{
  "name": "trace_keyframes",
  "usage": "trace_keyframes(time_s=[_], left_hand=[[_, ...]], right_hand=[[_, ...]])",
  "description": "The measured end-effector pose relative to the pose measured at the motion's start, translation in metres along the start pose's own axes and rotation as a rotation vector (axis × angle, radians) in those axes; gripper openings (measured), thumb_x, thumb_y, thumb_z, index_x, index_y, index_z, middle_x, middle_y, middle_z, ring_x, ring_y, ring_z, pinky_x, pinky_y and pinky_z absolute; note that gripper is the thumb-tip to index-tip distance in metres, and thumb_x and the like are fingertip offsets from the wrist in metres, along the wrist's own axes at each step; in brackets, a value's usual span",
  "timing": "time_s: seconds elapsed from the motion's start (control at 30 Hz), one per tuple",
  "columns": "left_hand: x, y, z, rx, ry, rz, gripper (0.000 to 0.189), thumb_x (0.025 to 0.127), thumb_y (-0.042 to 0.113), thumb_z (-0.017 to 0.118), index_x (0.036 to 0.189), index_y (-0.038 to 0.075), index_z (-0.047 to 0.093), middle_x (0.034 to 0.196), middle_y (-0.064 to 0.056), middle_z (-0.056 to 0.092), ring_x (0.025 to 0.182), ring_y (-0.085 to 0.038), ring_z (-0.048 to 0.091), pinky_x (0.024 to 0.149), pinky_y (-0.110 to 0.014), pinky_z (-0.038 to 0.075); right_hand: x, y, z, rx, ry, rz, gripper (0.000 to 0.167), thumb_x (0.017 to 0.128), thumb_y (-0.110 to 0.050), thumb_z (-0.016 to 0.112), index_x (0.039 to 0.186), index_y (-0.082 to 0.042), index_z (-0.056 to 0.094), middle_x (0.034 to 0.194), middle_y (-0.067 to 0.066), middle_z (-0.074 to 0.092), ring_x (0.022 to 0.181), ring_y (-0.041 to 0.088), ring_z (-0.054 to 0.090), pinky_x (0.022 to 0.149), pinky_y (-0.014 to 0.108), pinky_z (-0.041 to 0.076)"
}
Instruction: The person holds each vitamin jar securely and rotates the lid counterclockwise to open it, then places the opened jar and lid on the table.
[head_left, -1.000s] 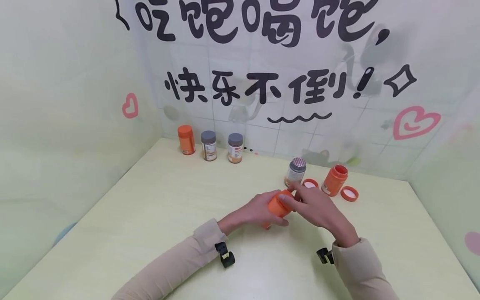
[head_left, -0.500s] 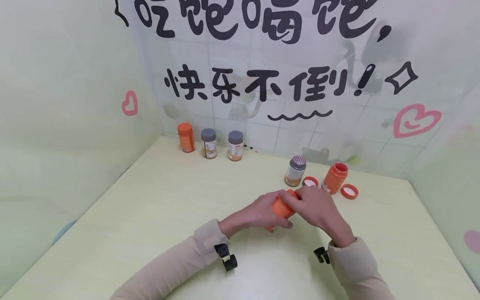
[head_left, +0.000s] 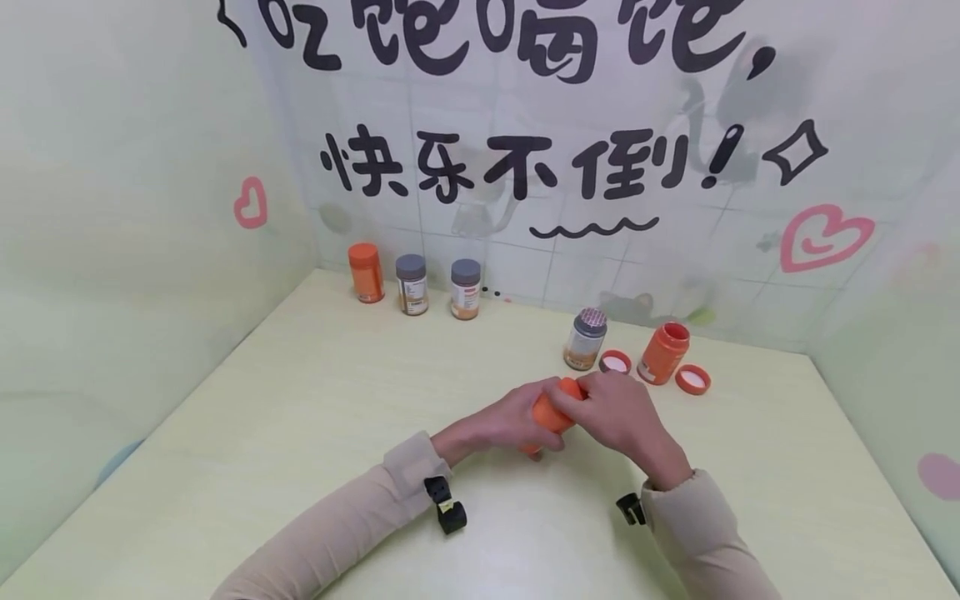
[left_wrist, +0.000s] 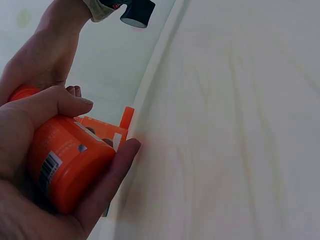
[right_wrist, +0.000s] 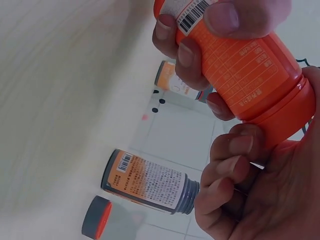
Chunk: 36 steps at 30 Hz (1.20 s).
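Over the middle of the table, my left hand (head_left: 513,419) grips the body of an orange plastic bottle (head_left: 552,412), which is tilted. Its orange screw cap (right_wrist: 284,122) sits on the neck, and the curled fingers of my right hand (head_left: 621,414) grip it. In the right wrist view, left-hand fingers wrap the printed label and barcode, with the thumb across the body. The bottle's base (left_wrist: 75,190) points toward the camera in the left wrist view. Much of the cap is hidden by my right hand in the head view.
Along the back stand a capped orange bottle (head_left: 366,273) and two grey-capped bottles (head_left: 412,286) (head_left: 465,290). Farther right are an uncapped grey-necked bottle (head_left: 584,342) with a patterned seal, an open orange bottle (head_left: 663,357), and two upturned caps (head_left: 615,362) (head_left: 693,380).
My right hand has settled round the cap, its wrist turning and shifting slightly left. The left hand keeps its hold on the bottle. The head view has shifted a little.
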<state>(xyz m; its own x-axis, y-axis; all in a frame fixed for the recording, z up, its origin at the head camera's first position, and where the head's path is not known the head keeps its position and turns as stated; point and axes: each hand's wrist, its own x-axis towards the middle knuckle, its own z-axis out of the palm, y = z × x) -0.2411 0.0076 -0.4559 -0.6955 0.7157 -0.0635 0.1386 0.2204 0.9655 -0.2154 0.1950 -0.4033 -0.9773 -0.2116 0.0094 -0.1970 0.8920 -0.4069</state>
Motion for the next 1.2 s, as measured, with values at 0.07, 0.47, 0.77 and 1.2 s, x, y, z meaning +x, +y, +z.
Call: trace_keyframes(time_s=[0.07, 0.47, 0.77, 1.2], left_hand=[[0.002, -0.002, 0.0, -0.011, -0.019, -0.008, 0.053, 0.087, 0.008, 0.075, 0.133, 0.023, 0.052, 0.115, -0.002, 0.061, 0.099, -0.019, 0.061, 0.068, -0.035, 0.063], [0.003, -0.007, -0.006, -0.012, -0.066, -0.049, 0.059, 0.089, 0.009, 0.074, 0.139, 0.023, 0.047, 0.118, -0.004, 0.059, 0.101, -0.021, 0.062, 0.064, -0.043, 0.064], [0.003, -0.008, -0.008, -0.019, -0.061, -0.033, 0.06, 0.088, 0.006, 0.074, 0.139, 0.025, 0.049, 0.118, -0.004, 0.058, 0.095, -0.02, 0.064, 0.06, -0.041, 0.063], [0.004, -0.01, -0.007, -0.003, -0.042, -0.037, 0.06, 0.088, 0.006, 0.076, 0.137, 0.026, 0.048, 0.116, -0.005, 0.058, 0.092, -0.021, 0.065, 0.06, -0.043, 0.063]], right_hand=[[0.0, 0.002, 0.001, 0.004, -0.005, 0.006, 0.055, 0.098, -0.056, 0.053, 0.06, -0.017, 0.047, 0.055, -0.004, 0.038, 0.055, 0.016, 0.042, 0.052, 0.028, 0.031], [0.005, 0.007, 0.007, 0.039, -0.052, 0.0, 0.05, 0.097, -0.056, 0.053, 0.066, -0.017, 0.052, 0.057, -0.003, 0.04, 0.056, 0.015, 0.043, 0.055, 0.028, 0.031], [0.006, 0.01, 0.008, 0.024, -0.041, -0.033, 0.051, 0.097, -0.058, 0.053, 0.068, -0.016, 0.053, 0.059, -0.003, 0.042, 0.056, 0.015, 0.044, 0.055, 0.028, 0.032], [0.007, 0.011, 0.009, 0.012, -0.015, -0.065, 0.049, 0.098, -0.056, 0.054, 0.069, -0.016, 0.055, 0.059, -0.002, 0.044, 0.056, 0.015, 0.045, 0.055, 0.029, 0.033]])
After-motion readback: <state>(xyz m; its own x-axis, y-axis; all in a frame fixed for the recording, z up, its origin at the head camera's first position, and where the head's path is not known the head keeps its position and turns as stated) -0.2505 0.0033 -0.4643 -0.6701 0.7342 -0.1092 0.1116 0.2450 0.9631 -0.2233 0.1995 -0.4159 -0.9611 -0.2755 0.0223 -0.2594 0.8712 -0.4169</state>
